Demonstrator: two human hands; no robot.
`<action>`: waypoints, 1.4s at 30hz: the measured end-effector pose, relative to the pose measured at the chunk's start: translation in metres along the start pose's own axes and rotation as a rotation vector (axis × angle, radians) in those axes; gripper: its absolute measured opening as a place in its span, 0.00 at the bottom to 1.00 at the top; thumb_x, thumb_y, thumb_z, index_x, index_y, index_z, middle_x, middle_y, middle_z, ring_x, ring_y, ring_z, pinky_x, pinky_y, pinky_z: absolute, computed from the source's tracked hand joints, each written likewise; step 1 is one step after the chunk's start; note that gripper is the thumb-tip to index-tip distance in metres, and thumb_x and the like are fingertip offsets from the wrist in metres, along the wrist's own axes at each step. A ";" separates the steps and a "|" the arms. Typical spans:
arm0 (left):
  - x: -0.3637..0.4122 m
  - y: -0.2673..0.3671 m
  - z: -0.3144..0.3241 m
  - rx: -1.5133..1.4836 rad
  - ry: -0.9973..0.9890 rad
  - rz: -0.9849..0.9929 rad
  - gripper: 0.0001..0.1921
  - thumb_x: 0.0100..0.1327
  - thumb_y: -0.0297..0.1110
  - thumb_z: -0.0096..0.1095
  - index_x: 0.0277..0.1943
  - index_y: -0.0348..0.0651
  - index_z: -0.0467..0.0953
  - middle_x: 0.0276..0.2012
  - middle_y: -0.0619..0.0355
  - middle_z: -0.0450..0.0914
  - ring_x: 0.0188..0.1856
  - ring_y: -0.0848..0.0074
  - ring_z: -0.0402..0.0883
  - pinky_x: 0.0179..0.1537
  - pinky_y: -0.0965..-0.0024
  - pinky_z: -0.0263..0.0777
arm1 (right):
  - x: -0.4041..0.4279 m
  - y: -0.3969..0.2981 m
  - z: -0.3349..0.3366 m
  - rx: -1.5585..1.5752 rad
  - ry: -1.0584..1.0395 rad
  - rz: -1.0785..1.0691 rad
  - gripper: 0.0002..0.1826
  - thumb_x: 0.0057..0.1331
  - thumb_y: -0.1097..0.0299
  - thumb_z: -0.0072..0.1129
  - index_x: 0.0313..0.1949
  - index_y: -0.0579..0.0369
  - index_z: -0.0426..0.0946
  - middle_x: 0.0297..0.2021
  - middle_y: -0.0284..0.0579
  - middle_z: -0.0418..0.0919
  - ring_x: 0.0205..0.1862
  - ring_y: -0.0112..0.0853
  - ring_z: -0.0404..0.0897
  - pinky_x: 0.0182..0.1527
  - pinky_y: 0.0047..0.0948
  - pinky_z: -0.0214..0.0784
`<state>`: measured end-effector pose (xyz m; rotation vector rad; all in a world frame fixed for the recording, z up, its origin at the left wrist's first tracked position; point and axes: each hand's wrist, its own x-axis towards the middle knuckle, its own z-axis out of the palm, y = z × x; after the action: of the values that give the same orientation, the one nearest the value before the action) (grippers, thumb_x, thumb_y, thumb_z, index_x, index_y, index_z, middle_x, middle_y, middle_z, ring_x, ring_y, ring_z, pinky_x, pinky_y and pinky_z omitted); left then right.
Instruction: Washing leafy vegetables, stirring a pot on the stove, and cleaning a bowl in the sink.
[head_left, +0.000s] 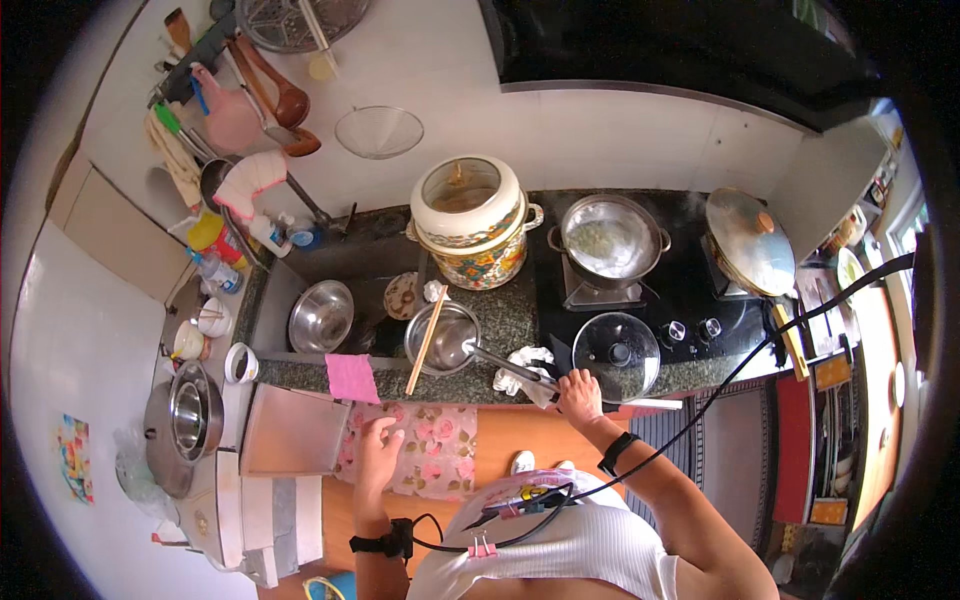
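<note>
My right hand (581, 399) is closed at the end of a long dark handle (517, 368). The handle reaches left to a small steel pan (448, 343), across whose rim lies a pair of wooden chopsticks (427, 337). Beneath the handle, a crumpled white cloth (525, 367) rests on the counter edge. Just beyond my right hand is a glass lid (616, 355) with a black knob. My left hand (380, 450) hangs below the counter with fingers apart, holding nothing. Nearest to it is a pink cloth (352, 378) draped over the sink's front edge.
A steaming pot (609, 236) stands on the left burner, a lidded pan (750, 241) on the right. Behind the small pan sits a patterned enamel pot (480, 251). The sink holds a steel bowl (321, 316). A black cable (720, 390) crosses over my right forearm.
</note>
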<state>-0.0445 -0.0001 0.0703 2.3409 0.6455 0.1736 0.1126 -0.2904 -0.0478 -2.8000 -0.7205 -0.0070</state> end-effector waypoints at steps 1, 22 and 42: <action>0.003 -0.006 0.003 -0.022 -0.019 -0.007 0.15 0.50 0.31 0.56 0.42 0.38 0.69 0.37 0.50 0.71 0.37 0.69 0.70 0.39 0.70 0.65 | 0.001 -0.002 0.001 -0.004 -0.001 -0.010 0.13 0.43 0.62 0.57 0.28 0.53 0.69 0.29 0.41 0.67 0.37 0.35 0.66 0.37 0.31 0.60; 0.135 0.058 0.096 -0.309 -0.068 0.281 0.09 0.52 0.26 0.52 0.38 0.35 0.70 0.32 0.52 0.75 0.34 0.71 0.74 0.38 0.72 0.66 | -0.086 0.049 -0.108 0.533 0.180 0.405 0.08 0.51 0.74 0.47 0.31 0.56 0.61 0.19 0.47 0.70 0.23 0.42 0.71 0.25 0.33 0.62; 0.105 0.563 0.410 0.449 -0.020 1.029 0.23 0.46 0.51 0.57 0.43 0.47 0.70 0.37 0.51 0.72 0.43 0.61 0.68 0.43 0.61 0.61 | -0.271 0.346 -0.268 1.840 0.645 0.814 0.06 0.56 0.70 0.42 0.34 0.55 0.63 0.13 0.30 0.55 0.09 0.16 0.52 0.10 0.16 0.43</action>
<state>0.3929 -0.5493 0.1271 2.8856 -0.6573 0.4930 0.0550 -0.7762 0.1110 -0.9674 0.4879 -0.0575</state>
